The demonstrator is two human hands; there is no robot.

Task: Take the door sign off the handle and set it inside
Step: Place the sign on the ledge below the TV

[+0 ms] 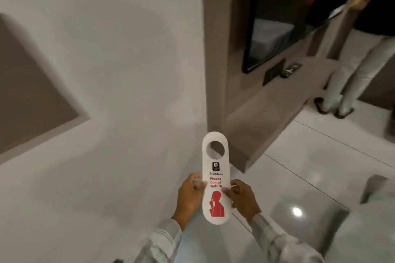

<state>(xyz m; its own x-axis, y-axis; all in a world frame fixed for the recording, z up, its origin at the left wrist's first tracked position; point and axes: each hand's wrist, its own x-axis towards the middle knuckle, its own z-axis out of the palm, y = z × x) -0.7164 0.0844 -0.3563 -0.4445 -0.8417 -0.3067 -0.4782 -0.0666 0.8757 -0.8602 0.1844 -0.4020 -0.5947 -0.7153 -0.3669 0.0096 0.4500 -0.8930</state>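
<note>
Door sign (215,177) is held upright between both hands, left hand (189,195) and right hand (242,198), fingers (227,192) pinching its two side edges around the red lettering.

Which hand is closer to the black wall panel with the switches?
Right. The right hand holds the white door sign on the side below the black panel; the left hand is farther left.

One door sign (215,178), two hands, perhaps one bystander (350,66)
</note>
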